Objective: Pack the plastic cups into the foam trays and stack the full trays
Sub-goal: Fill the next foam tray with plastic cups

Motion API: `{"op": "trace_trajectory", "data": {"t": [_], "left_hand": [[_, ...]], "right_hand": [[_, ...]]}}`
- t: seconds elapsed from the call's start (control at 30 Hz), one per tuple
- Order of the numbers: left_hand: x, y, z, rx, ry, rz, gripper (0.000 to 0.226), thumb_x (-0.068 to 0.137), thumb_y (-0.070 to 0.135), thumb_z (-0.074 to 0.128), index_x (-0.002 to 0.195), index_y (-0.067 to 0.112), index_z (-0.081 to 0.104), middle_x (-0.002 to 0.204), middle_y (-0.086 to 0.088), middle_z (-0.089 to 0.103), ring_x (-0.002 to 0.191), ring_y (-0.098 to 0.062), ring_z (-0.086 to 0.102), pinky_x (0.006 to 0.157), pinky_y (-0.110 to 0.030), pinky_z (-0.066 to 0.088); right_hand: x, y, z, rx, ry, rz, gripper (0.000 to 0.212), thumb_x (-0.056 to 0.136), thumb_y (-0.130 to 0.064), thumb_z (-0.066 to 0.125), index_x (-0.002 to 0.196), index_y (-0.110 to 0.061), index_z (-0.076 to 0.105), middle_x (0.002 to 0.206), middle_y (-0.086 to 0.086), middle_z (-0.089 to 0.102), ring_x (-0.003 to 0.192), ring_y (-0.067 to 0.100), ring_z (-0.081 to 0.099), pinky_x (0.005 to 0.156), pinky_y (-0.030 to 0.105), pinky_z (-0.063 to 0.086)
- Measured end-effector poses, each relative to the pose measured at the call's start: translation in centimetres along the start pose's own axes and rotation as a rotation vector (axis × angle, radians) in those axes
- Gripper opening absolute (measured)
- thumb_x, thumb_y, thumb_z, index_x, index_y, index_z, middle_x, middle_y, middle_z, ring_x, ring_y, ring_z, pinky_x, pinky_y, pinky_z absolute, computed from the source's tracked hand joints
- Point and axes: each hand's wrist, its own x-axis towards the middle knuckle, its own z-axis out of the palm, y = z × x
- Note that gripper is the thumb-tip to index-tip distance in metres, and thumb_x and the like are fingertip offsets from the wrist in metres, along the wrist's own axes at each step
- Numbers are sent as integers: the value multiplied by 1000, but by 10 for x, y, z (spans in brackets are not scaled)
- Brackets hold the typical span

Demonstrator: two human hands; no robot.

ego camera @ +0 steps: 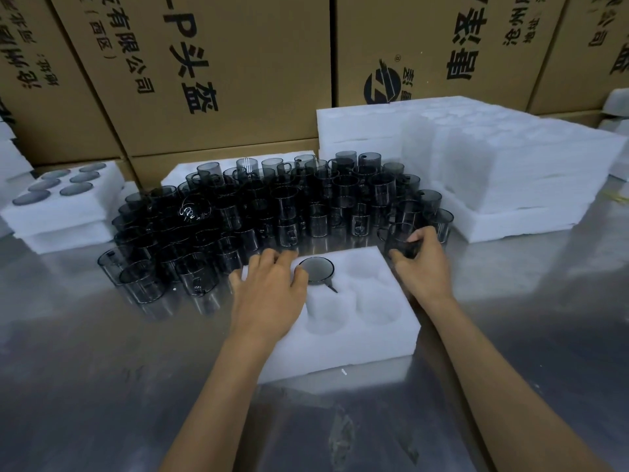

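A white foam tray (377, 338) with round pockets lies on the steel table in front of me. One smoky grey plastic cup (317, 270) sits in its far middle pocket, handle toward me. My left hand (269, 291) lies over the tray's left side, fingers curled at that cup's rim. My right hand (420, 264) grips another grey cup (401, 238) just past the tray's far right corner. A dense crowd of grey cups (272, 212) stands behind the tray.
A full tray (102, 185) sits on stacked trays at the left. A tall pile of empty foam trays (493, 165) stands at the right. Cardboard boxes (204, 80) wall the back. The steel table (102, 386) stretches toward me.
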Motion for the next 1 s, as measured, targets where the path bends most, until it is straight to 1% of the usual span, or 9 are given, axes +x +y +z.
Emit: {"op": "trace_trajectory", "data": {"t": [0.2, 0.3, 0.4, 0.5, 0.6, 0.7, 0.83, 0.93, 1.0], "left_hand": [[-4, 4, -4, 18, 9, -3, 44, 103, 36, 30, 145, 29, 42, 137, 5, 46, 130, -16, 36, 115, -50, 15], [-8, 12, -9, -48, 106, 56, 43, 104, 33, 33, 145, 28, 42, 143, 7, 46, 136, -14, 34, 117, -50, 12], [1, 30, -20, -299, 153, 153, 39, 104, 30, 37, 142, 30, 47, 141, 10, 51, 133, -13, 41, 115, -42, 22], [12, 46, -26, -657, 48, 176, 33, 104, 20, 42, 132, 27, 58, 125, 11, 62, 116, -9, 55, 103, -27, 41], [13, 49, -25, -961, -56, 170, 27, 103, 15, 47, 119, 22, 68, 106, 16, 71, 98, -1, 65, 81, -6, 46], [10, 44, -18, -1074, -145, 219, 23, 100, 19, 55, 118, 25, 69, 112, 14, 72, 103, 2, 66, 83, -7, 47], [5, 39, -12, -1087, -161, 240, 32, 89, 27, 68, 118, 38, 64, 117, 10, 69, 106, 0, 65, 90, -19, 51], [3, 38, -12, -1079, -106, 260, 38, 79, 34, 71, 116, 41, 64, 107, 9, 66, 94, -1, 66, 88, -20, 52], [3, 39, -11, -1033, -112, 264, 44, 83, 27, 74, 125, 32, 63, 106, 1, 64, 92, -3, 64, 87, -19, 52]], "right_hand": [[-8, -19, -11, 200, 66, 38, 40, 74, -23, 76, 85, -32, 39, 81, -3, 58, 72, 19, 56, 68, 39, 48], [-19, -47, -26, 412, 100, -99, 44, 68, -24, 70, 96, -41, 40, 93, -10, 58, 82, 12, 59, 77, 38, 51], [-38, -73, -29, 579, -34, -214, 56, 66, -22, 69, 112, -43, 44, 105, -8, 64, 96, 9, 63, 79, 25, 50], [-49, -85, -26, 709, -265, -158, 63, 64, -21, 73, 120, -34, 47, 103, -2, 71, 94, 6, 66, 78, 17, 51], [-47, -83, -32, 795, -432, -47, 68, 63, -19, 72, 127, -27, 50, 102, -2, 72, 96, 9, 65, 84, 25, 51], [-42, -76, -37, 844, -513, -23, 65, 69, -6, 62, 131, -22, 51, 105, 4, 70, 95, 15, 64, 87, 30, 47], [-40, -72, -35, 842, -544, -7, 67, 69, -2, 60, 132, -23, 53, 108, 6, 69, 91, 12, 63, 80, 25, 48], [-41, -72, -33, 880, -554, 10, 67, 70, 1, 58, 134, -19, 51, 118, 9, 68, 104, 17, 66, 81, 27, 51], [-41, -72, -35, 924, -556, 15, 66, 70, 2, 54, 134, -13, 49, 125, 13, 67, 115, 24, 64, 79, 26, 52]]}}
